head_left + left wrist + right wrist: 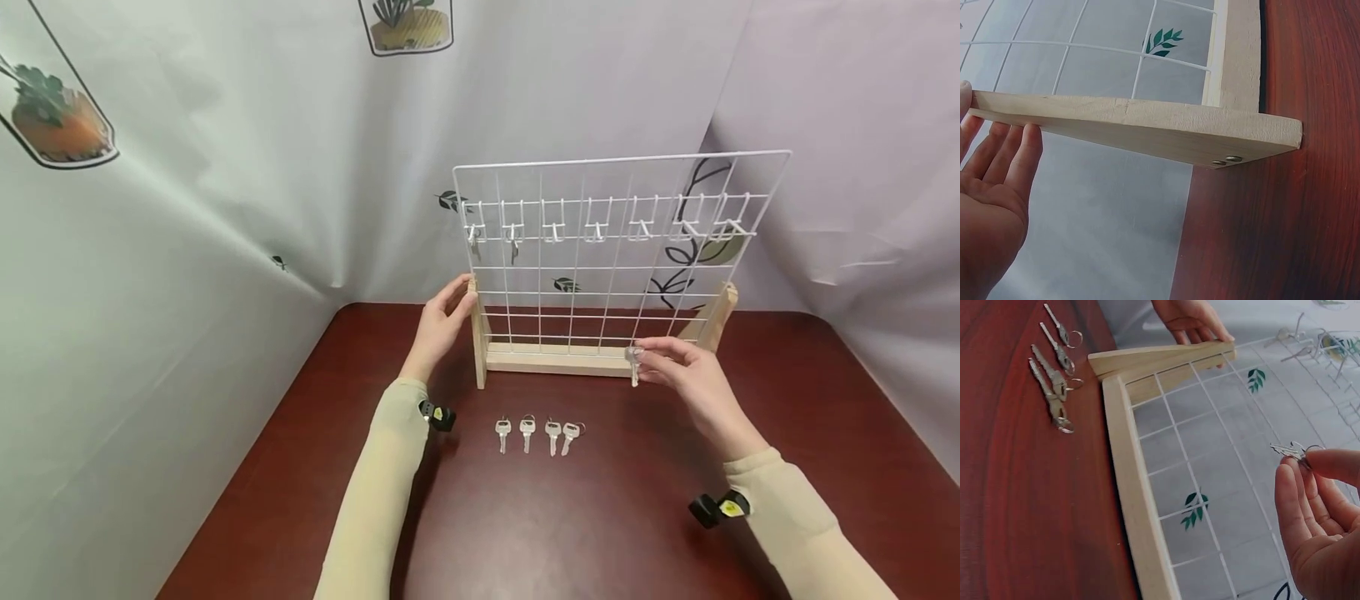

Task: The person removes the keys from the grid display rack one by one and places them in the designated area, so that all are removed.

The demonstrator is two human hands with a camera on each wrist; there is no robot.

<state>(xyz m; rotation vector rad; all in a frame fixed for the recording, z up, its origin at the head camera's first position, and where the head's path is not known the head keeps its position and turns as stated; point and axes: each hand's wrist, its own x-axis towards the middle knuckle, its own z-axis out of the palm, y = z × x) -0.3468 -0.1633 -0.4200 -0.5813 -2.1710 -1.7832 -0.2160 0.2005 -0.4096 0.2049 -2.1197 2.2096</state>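
A white wire grid rack (570, 293) stands in a wooden frame. My left hand (438, 325) grips the top of its left wooden upright (479, 350), thumb on one side and fingers on the other. In front of the grid's lower right, my right hand (693, 379) pinches a silver key (635, 372) between thumb and fingers. A small ring on that key shows in the right wrist view. Two keys hang from the leftmost hooks, one being the second key (513, 248). Several keys with rings, among them a flat-lying key (527, 433), lie in a row before the rack.
A row of white hooks (597, 234) runs across the grid's upper part. The right wooden upright (718, 318) stands behind my right hand. A dark red table (540, 525) carries everything, and a pale patterned curtain (225, 208) hangs behind and at the sides.
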